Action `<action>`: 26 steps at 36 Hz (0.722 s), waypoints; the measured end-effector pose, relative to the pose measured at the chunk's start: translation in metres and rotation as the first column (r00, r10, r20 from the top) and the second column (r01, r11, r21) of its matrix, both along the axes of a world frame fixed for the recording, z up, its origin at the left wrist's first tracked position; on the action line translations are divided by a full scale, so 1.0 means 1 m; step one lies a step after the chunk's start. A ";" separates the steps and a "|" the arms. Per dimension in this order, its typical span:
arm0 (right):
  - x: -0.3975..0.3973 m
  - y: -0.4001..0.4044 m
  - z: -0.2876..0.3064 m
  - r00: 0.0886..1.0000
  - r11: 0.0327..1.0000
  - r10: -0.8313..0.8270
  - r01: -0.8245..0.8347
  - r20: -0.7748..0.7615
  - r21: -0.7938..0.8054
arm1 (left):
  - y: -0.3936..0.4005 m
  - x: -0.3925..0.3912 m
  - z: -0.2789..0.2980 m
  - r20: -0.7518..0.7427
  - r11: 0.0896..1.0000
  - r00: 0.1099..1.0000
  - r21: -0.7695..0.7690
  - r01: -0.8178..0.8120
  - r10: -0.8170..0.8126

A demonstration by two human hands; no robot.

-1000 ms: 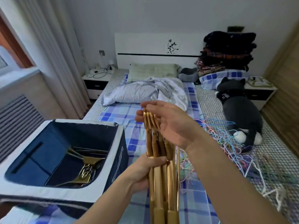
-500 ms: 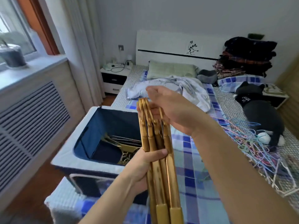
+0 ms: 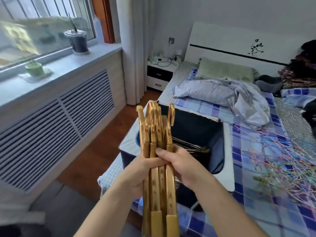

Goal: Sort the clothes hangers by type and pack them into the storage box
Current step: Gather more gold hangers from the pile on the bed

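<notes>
Both hands grip one bundle of gold hangers (image 3: 154,134), held upright with the hooks at the top. My left hand (image 3: 145,170) wraps the bundle from the left and my right hand (image 3: 181,165) clasps it from the right at the same height. Just behind the bundle stands the dark blue storage box (image 3: 228,161) with a white rim, on the bed's left side. More gold hangers (image 3: 189,145) lie inside it. A tangle of thin coloured wire hangers (image 3: 275,161) is spread over the checked bedsheet to the right.
A crumpled pale sheet (image 3: 227,94) and a green pillow (image 3: 225,70) lie further up the bed. A white nightstand (image 3: 159,74) stands by the headboard. Left of the bed are wooden floor, a radiator cover (image 3: 56,124) and a windowsill with plant pots.
My right hand has dropped from the hooks at the top of the bundle to grip it beside my left hand. The view has swung left, toward the window.
</notes>
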State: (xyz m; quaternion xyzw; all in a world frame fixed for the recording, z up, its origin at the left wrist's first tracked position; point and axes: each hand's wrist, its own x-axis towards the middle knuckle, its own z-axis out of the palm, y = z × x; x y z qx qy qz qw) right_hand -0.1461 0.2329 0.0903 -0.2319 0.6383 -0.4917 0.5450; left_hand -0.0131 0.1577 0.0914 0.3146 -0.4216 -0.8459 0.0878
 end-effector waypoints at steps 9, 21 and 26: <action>-0.005 -0.026 -0.008 0.995 0.989 -0.056 0.068 0.086 -0.133 | -0.030 0.006 0.001 0.034 0.997 0.997 0.055 0.061 -0.063; -0.186 -0.069 0.008 0.951 0.987 0.159 -0.156 -0.266 0.034 | -0.105 -0.048 -0.001 0.202 0.960 0.940 -0.119 -0.254 0.274; -0.220 -0.102 -0.031 0.809 0.872 0.471 -0.366 -0.353 0.325 | -0.119 -0.060 -0.010 0.262 0.936 0.899 -0.146 -0.321 0.350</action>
